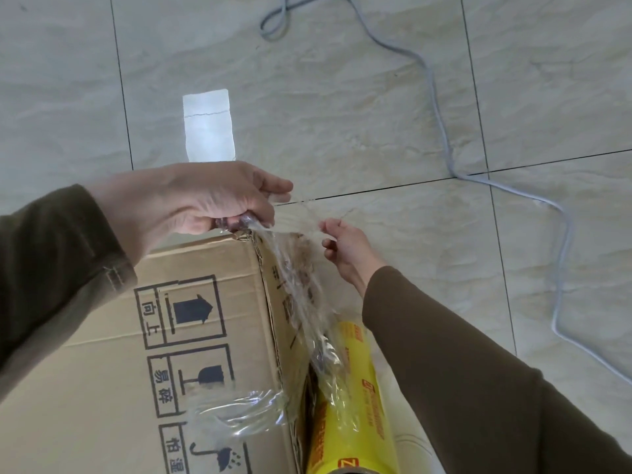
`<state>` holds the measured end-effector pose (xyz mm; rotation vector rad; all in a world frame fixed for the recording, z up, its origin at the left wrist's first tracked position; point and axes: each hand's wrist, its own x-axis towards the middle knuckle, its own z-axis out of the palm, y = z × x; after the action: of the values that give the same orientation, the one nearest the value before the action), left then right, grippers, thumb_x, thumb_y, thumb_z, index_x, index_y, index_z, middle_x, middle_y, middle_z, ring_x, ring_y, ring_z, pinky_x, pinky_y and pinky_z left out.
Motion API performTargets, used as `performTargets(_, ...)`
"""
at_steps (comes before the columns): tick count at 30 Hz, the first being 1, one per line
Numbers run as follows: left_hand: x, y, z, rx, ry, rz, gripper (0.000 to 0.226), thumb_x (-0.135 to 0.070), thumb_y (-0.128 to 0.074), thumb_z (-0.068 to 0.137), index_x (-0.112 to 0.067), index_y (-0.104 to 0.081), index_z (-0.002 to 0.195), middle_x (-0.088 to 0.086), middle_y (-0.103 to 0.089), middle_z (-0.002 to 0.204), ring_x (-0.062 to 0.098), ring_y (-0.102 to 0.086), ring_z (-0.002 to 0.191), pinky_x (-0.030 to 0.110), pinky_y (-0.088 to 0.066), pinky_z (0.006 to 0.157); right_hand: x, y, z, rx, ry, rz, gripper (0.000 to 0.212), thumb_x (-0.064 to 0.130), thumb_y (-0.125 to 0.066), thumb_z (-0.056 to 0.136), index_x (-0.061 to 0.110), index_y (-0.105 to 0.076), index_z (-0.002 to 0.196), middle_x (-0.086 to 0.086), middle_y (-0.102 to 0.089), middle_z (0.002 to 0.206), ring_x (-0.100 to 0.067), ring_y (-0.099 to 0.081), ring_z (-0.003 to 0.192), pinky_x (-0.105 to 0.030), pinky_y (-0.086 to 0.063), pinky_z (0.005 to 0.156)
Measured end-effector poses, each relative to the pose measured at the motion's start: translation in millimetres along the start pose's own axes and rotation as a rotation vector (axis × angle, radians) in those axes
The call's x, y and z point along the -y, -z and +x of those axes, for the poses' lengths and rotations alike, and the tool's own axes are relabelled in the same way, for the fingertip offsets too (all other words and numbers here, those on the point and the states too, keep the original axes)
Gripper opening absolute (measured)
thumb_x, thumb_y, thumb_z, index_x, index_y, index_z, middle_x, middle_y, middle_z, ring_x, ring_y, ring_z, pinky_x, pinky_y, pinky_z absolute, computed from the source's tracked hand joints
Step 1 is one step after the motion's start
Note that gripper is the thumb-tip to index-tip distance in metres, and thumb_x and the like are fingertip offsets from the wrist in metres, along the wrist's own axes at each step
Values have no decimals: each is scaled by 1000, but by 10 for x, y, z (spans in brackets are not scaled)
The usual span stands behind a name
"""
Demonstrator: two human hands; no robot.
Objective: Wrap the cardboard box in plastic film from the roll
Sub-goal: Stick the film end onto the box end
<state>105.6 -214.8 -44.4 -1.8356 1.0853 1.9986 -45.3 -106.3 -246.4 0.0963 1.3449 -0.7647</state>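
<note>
So the left hand (212,200) at about 9 o'clock is clenched on a bunched-up wad of the plastic film (297,278), right above the far corner of the cardboard box (191,323). The box sits on the floor (376,114) at around 7 o'clock, shipping symbols facing up. Film runs down the box's edge to the yellow roll (352,398) lying on the floor just beside it, roughly 6 o'clock. The right hand (342,248), near center, is pinching a thin stretched strand of the same film.

What could go wrong, I reckon: the film's roped up instead of flat, so it'll cling to itself and tear into strings if both hands keep pulling apart. The loose roll could also roll off when tugged. A crumpled patch is stuck on the box face already.

Count: one box, one roll, two hands, one white paper slip (209,124) at 11 o'clock, one grey cable (444,138) toward 1 o'clock.
</note>
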Motion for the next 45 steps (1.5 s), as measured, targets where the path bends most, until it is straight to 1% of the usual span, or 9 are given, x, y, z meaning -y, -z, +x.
performTargets(7, -58, 255, 1, 94, 59, 39, 56, 15, -60, 80, -21, -67, 123, -1, -70, 120, 4, -38, 46, 14, -32, 34, 506, 99, 320, 24, 248, -382, 29, 14, -50, 108, 14, -61, 81, -1, -48, 58, -3, -35, 36, -15, -28, 37)
performTargets(15, -61, 254, 31, 17, 51, 316, 19, -11, -72, 82, -22, -80, 96, 2, -76, 101, 4, -42, 48, 15, -34, 41, 527, 300, 292, 380, 23, -356, 12, 14, -63, 102, 6, -72, 100, -5, -69, 82, -14, -69, 73, -22, -62, 70)
performTargets(20, 60, 139, 121, -110, -55, 296, 19, -10, -77, 79, -20, -78, 95, -4, -73, 71, 10, -66, 74, 28, -55, 78, 412, 176, 381, 266, 10, -190, 18, 13, -58, 106, 11, -66, 90, -4, -72, 80, -7, -65, 56, -18, -57, 52)
performTargets(23, 82, 145, 162, -53, -13, 152, 33, 12, -64, 81, -10, -72, 105, -2, -58, 58, 11, -62, 57, 29, -60, 70, 345, 75, 465, 143, 24, -257, 20, 11, -58, 105, 11, -65, 86, -6, -64, 72, -3, -59, 44, -16, -53, 46)
performTargets(28, 105, 296, 142, 168, 96, -10, 53, 6, -70, 65, -4, -68, 116, 6, -56, 84, 9, -52, 55, 16, -48, 46, 140, -111, 606, -46, 88, -500, 26, 6, -61, 102, 11, -63, 76, -9, -59, 64, -12, -54, 44, -20, -48, 44)
performTargets(33, 280, 434, 217, 169, 189, -54, 48, 13, -63, 71, -3, -69, 116, 6, -59, 92, 6, -43, 51, 13, -39, 39, -73, -238, 621, -168, 200, -737, 21, 16, -66, 96, 17, -61, 76, -9, -72, 75, -28, -68, 75, -46, -58, 87)
performTargets(35, 337, 466, 249, 164, 221, 10, 52, 9, -66, 67, -3, -67, 118, 6, -58, 93, 5, -41, 51, 13, -36, 38, -93, -258, 590, -238, 262, -827, 11, 20, -69, 93, 16, -59, 92, -9, -75, 91, -30, -70, 88, -43, -56, 86)
performTargets(41, 378, 519, 305, 221, 268, 328, 37, -3, -64, 85, -19, -69, 119, 17, -52, 100, 21, -47, 87, 29, -43, 72, -163, -354, 546, -193, 422, -1176, 9, 15, -63, 95, 11, -56, 97, -12, -69, 101, -32, -64, 94, -40, -51, 80)
performTargets(45, 370, 531, 265, 228, 282, 501, 43, -30, -65, 65, -31, -76, 107, 8, -63, 124, 21, -58, 107, 35, -48, 85, -237, -366, 565, -209, 484, -1247, 3, 12, -57, 95, 13, -59, 97, -8, -67, 99, -31, -61, 92, -40, -49, 78)
